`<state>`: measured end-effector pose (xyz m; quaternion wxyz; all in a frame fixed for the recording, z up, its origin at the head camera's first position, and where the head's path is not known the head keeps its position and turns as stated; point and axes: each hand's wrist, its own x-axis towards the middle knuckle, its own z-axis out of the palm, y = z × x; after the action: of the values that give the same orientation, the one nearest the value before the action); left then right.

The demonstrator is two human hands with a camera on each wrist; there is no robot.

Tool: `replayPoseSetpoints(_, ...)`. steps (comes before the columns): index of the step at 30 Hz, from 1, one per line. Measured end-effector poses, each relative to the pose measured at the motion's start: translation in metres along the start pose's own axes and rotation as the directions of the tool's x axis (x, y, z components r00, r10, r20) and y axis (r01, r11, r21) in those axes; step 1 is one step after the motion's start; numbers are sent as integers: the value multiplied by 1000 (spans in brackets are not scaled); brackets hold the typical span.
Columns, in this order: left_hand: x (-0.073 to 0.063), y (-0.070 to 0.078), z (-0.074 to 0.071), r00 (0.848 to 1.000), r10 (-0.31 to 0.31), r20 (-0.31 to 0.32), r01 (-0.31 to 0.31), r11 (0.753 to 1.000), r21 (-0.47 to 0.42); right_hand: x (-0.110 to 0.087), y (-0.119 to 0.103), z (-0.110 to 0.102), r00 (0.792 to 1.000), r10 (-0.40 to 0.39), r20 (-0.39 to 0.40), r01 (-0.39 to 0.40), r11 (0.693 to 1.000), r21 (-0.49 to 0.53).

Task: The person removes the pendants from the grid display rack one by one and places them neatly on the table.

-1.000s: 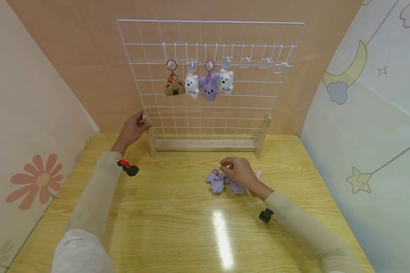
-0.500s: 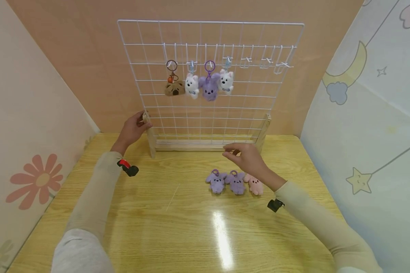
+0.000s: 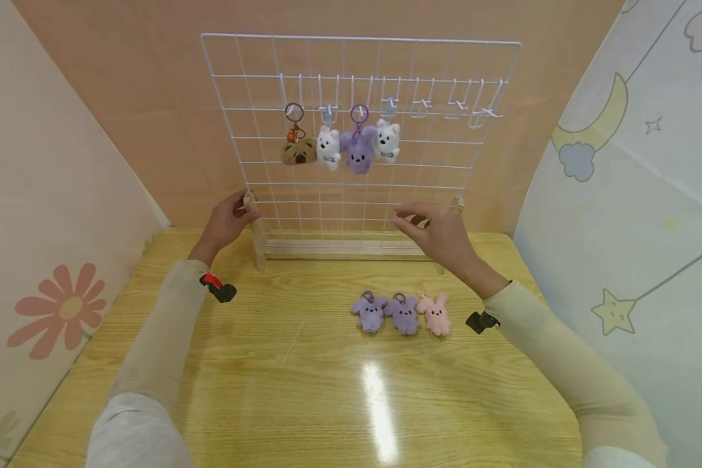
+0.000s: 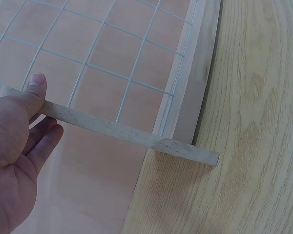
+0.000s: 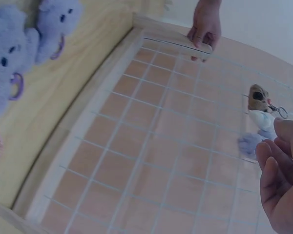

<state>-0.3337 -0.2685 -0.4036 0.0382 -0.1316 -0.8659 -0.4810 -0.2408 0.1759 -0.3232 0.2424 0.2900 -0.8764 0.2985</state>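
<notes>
My left hand (image 3: 222,224) pinches the upper part of the wooden side leg (image 4: 107,127) of a white wire grid rack (image 3: 359,39), thumb in front and fingers behind. My right hand (image 3: 441,237) is raised before the rack's lower right, its fingers loosely bent and no item visible between thumb and fingertips. Below it on the table lie two purple plush keychains (image 3: 405,317) and a pink plush keychain (image 3: 437,316) in a row. On the grid's hooks hang a brown bear keychain (image 3: 298,151), a white dog keychain (image 3: 329,148), a purple plush keychain (image 3: 359,155) and another white dog keychain (image 3: 388,140).
Several bare white hooks (image 3: 457,107) sit at the grid's upper right. A wooden crossbar (image 3: 351,249) joins the rack's legs at the back of the wood-grain table (image 3: 240,390). Printed wall panels (image 3: 643,195) close off both sides.
My right hand has lifted away from the plush keychains on the table, upward toward the rack, uncovering the pink one. The left hand has stayed at the leg.
</notes>
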Motion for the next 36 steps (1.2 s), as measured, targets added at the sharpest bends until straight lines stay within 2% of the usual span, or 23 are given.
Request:
replayPoseSetpoints(11,-2,-2,0,1000,-11,-6,11,1000,11,36,-6,-16,989,-15,-148,22,999,47)
replayPoseSetpoints(18,-1,-3,0,1000,-2,-15,2,1000,8,60,-9,-19,978,50,-202,-34,996,80)
replayPoseSetpoints(31,0,-6,3,1000,-16,-20,17,1000,9,98,-13,-13,919,179,-352,-127,978,166)
replayPoseSetpoints(36,0,-4,2,1000,-14,-18,14,1000,14,108,-12,-9,899,191,-394,-122,974,192)
